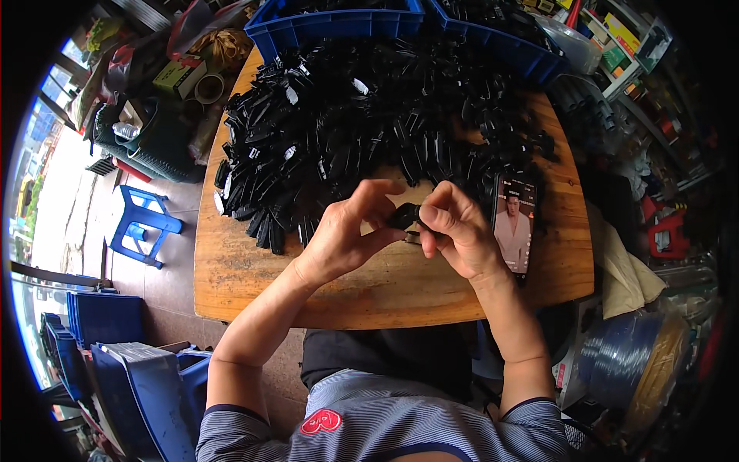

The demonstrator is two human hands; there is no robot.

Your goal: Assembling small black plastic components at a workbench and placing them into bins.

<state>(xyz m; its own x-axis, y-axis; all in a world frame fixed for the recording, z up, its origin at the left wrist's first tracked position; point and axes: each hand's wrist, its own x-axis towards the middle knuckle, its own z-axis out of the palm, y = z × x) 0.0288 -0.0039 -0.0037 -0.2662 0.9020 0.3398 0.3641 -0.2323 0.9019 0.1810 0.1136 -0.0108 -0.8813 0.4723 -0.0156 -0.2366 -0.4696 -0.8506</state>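
Above the near part of the wooden table (362, 296), both my hands meet around a small black plastic part (403, 216). My left hand (350, 231) pinches its left side between thumb and fingers. At its right end, the curled fingers and thumb of my right hand (458, 229) close on it. Its exact kind is too small to make out. Just beyond my hands spreads a large heap of black plastic parts (346, 123), with a few pale pieces among them.
Two blue crates (331, 25) with black parts stand at the table's far edge. A phone (514, 223) with a lit screen lies right of my right hand. On the floor at left is a blue stool (142, 219); a wrapped spool (627, 358) sits at lower right.
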